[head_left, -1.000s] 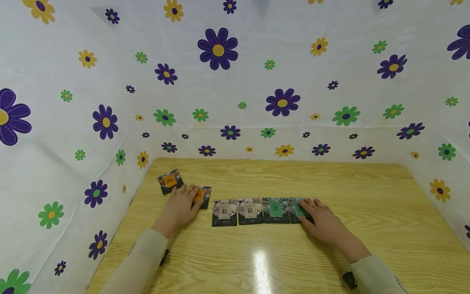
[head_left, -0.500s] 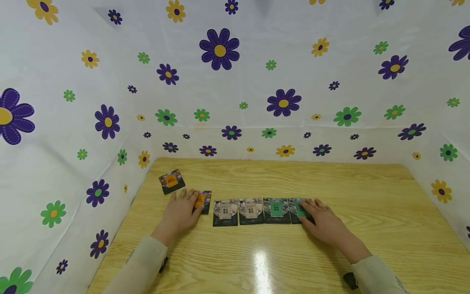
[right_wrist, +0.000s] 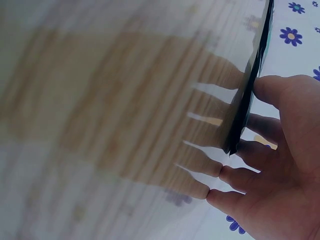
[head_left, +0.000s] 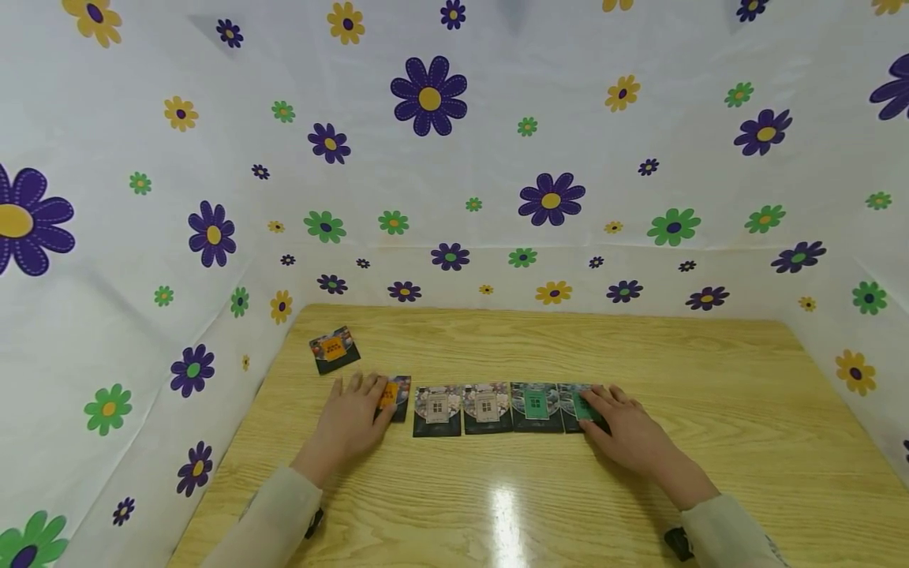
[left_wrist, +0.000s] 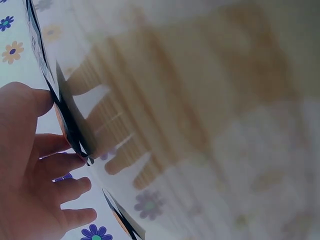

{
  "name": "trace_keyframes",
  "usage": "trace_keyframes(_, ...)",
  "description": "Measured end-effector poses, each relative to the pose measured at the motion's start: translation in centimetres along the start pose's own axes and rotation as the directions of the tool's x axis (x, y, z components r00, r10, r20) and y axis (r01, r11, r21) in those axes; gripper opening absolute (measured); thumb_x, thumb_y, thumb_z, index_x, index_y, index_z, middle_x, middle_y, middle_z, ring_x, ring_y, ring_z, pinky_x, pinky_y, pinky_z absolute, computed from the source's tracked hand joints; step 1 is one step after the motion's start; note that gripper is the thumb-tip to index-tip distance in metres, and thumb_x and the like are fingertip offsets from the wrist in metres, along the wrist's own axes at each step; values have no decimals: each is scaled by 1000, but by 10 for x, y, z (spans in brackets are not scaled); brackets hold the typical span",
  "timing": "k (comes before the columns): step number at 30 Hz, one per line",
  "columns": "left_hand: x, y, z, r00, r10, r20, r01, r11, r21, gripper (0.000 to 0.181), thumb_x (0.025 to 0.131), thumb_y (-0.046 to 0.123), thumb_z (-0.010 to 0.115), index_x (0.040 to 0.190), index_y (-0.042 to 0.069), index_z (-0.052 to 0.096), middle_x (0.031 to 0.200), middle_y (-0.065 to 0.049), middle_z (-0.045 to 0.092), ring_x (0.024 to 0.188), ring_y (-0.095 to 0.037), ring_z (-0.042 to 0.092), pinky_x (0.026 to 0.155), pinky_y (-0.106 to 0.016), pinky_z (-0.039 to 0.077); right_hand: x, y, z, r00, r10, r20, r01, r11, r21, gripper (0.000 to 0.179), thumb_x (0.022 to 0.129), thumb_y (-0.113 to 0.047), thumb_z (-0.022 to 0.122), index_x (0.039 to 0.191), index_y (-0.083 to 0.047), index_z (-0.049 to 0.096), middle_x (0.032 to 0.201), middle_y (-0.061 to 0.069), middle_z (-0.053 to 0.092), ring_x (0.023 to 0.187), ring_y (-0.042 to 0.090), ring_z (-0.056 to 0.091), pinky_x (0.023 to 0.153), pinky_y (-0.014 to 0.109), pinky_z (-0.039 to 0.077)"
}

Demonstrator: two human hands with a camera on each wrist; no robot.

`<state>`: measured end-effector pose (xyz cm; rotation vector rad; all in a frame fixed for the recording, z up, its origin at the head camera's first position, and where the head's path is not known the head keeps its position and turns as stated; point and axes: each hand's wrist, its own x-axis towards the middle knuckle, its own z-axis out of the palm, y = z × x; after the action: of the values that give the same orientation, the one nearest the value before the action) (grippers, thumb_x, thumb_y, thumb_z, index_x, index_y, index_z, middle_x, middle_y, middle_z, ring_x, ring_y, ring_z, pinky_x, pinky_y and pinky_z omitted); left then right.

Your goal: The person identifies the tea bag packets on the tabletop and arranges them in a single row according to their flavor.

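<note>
In the head view my left hand [head_left: 349, 418] rests on an orange-labelled flat square packet [head_left: 401, 399], its fingers covering the packet's left part. That packet lies just left of a row of similar dark packets. The row holds two beige-labelled packets [head_left: 437, 412] and two green-labelled ones, the inner green-labelled packet [head_left: 536, 407] in full view. My right hand [head_left: 628, 434] touches the outer green-labelled packet [head_left: 572, 409] and hides its right part. In the left wrist view the thumb and fingertips meet the packet edge [left_wrist: 70, 120]. The right wrist view shows the same at the outer packet [right_wrist: 250, 95].
A second orange-labelled packet [head_left: 334, 349] lies tilted near the table's far left corner. The wooden table [head_left: 568, 505] is glossy. White flowered cloth [head_left: 483, 158] walls it in at the back and both sides.
My left hand has slid the orange-labelled packet towards me, level with the row's upper part, leaving the other orange-labelled packet behind. The right hand stays on the outer green-labelled packet.
</note>
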<state>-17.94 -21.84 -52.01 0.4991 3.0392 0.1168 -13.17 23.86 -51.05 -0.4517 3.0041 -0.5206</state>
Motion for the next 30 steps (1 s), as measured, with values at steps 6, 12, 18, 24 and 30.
trace_keyframes(6, -6, 3, 3, 1000, -7, -6, 7, 1000, 9, 67, 111, 48, 47, 162, 4, 42, 164, -21, 45, 151, -48, 42, 123, -71, 28, 1, 2, 0, 1000, -9, -5, 9, 1000, -3, 59, 105, -31, 65, 154, 0, 52, 156, 33, 49, 146, 59, 40, 112, 76, 38)
trace_keyframes(12, -9, 5, 6, 1000, -23, -5, 23, 1000, -10, 68, 111, 48, 48, 163, 4, 40, 165, -20, 43, 151, -47, 42, 124, -71, 27, 0, 2, 1, 1000, -7, 0, 7, 1000, 2, 59, 106, -31, 64, 154, 0, 51, 157, 32, 48, 147, 59, 38, 113, 76, 37)
trace_keyframes(18, -11, 8, 4, 1000, -29, 7, 29, 1000, -5, 68, 111, 48, 48, 162, 3, 40, 165, -21, 43, 152, -47, 41, 124, -71, 27, 0, 2, 1, 1000, -10, -8, 10, 1000, 3, 59, 105, -29, 64, 154, 1, 51, 156, 33, 48, 147, 59, 39, 112, 76, 37)
trace_keyframes(24, -15, 11, 3, 1000, -27, 11, 27, 1000, -8, 68, 111, 48, 49, 162, 3, 41, 165, -21, 43, 152, -47, 42, 123, -72, 28, 0, 2, 1, 1000, -13, -12, 13, 1000, 2, 59, 105, -30, 64, 154, 1, 52, 156, 33, 49, 146, 60, 39, 112, 77, 37)
trace_keyframes(30, -18, 13, 4, 1000, -24, 12, 24, 1000, -7, 68, 111, 48, 48, 162, 3, 40, 166, -20, 42, 152, -47, 41, 123, -71, 29, 0, 1, 0, 1000, -9, -7, 9, 1000, -2, 59, 106, -31, 64, 154, 1, 51, 156, 33, 49, 147, 59, 39, 113, 76, 37)
